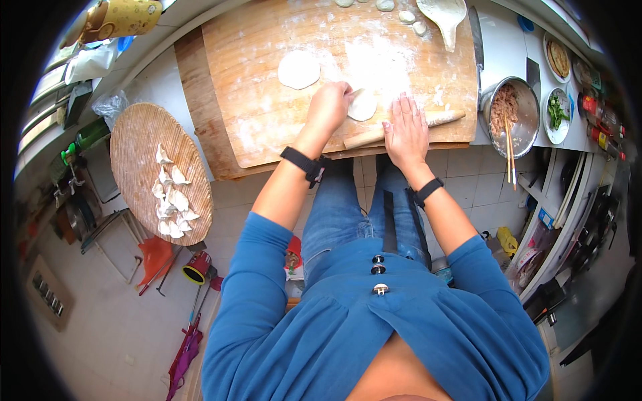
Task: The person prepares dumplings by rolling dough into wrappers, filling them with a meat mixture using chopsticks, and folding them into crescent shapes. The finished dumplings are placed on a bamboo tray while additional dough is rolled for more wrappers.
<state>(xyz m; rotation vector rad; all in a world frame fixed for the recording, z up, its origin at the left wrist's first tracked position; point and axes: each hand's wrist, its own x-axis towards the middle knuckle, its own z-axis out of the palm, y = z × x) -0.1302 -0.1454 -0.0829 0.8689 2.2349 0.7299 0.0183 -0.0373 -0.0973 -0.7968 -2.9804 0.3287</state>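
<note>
Between the fingertips of my left hand (328, 105) is the edge of a small dough round (362, 106), which rests on the floured wooden board (251, 100). My right hand (407, 128) lies flat, palm down, over a wooden rolling pin (446, 117) near the board's front edge. The palm hides the middle of the pin. Left of the small round, a larger flattened dough wrapper (299, 69) lies alone on the board. Loose white flour (378, 60) covers the wood just beyond my hands.
Several dough pieces (407, 17) and a flour-dusted scoop (444, 17) sit at the board's far side. To the right stands a metal bowl (526, 118) of minced filling with chopsticks (509, 150). At left, a round ridged board (133, 165) bears several folded dumplings (173, 200).
</note>
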